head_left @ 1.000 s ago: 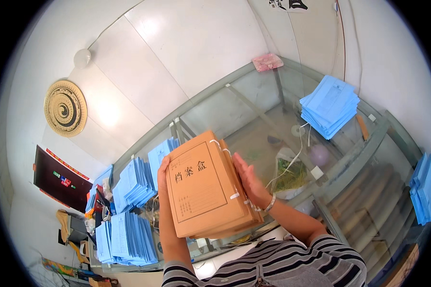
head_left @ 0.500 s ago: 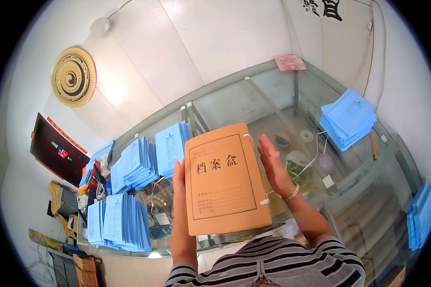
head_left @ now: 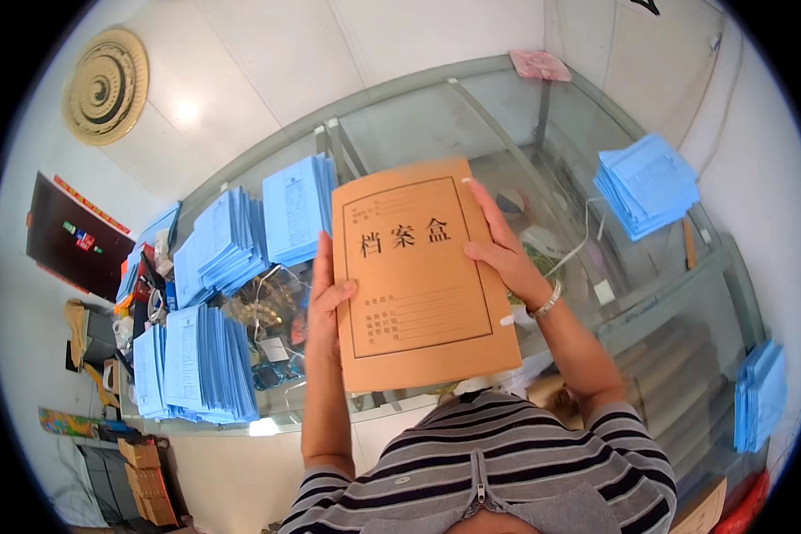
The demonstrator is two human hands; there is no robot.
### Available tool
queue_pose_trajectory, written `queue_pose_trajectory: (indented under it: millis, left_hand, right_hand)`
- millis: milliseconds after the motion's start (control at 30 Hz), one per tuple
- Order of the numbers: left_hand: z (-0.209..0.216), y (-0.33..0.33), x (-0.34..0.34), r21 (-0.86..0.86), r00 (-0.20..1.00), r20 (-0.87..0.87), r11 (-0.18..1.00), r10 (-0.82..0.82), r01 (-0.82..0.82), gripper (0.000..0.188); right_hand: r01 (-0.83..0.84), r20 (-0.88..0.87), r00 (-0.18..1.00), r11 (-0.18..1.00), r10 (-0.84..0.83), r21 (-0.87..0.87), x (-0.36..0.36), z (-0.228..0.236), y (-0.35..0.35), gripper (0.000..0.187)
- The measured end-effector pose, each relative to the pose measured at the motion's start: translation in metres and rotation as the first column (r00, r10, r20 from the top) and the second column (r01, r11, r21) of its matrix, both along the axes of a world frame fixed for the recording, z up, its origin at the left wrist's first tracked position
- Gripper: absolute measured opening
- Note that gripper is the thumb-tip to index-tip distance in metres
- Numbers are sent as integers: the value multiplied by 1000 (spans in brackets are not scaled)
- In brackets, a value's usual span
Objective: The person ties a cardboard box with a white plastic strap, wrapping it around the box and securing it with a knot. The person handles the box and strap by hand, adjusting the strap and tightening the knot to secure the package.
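A brown cardboard file box [head_left: 418, 289] is held up in front of me above the glass counter, its printed front cover facing me. My left hand [head_left: 327, 289] grips its left edge, thumb resting on the cover and fingers hidden behind. On the right edge my right hand [head_left: 505, 249] has its thumb over the front and its fingers along the side. Two small white tabs show on the box's right edge; the lower white tab [head_left: 506, 320] sits below my right hand.
Blue folder stacks [head_left: 209, 365] stand left on the glass counter [head_left: 400, 120]. Another blue stack [head_left: 647, 187] lies at its far right, with further blue folders [head_left: 760, 396] near the right edge. A pink pad [head_left: 540, 66] rests at the back corner. Brown cartons [head_left: 147, 481] stand lower left.
My right hand has closed onto the box's right edge from being apart with fingers stretched. My left thumb now lies on the cover. The box sits higher in view.
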State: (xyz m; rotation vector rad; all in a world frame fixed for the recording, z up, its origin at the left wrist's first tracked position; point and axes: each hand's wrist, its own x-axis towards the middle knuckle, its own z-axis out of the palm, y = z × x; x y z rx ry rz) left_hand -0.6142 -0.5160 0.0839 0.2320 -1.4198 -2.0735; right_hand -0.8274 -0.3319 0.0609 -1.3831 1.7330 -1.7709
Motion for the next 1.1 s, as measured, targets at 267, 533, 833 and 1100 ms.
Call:
queue_pose_trajectory:
  millis: [267, 533, 833, 1100]
  left_hand:
    - [61, 4, -46, -921, 878, 362, -21, 314, 388, 66]
    - [32, 10, -50, -896, 816, 326, -119, 478, 427, 81]
    - [30, -40, -49, -902, 882, 336, 382, 330, 200, 65]
    - [-9, -65, -72, 33, 989, 49, 990, -136, 135, 67]
  right_hand:
    - [191, -608, 793, 960, -28, 205, 5, 33, -5, 60]
    - [167, -634, 773, 970, -18, 176, 1, 21, -7, 59]
    - [-54, -100, 994, 995, 46, -80, 18, 3, 20, 61]
    - [-80, 95, 987, 911, 128, -404, 74, -37, 70, 72]
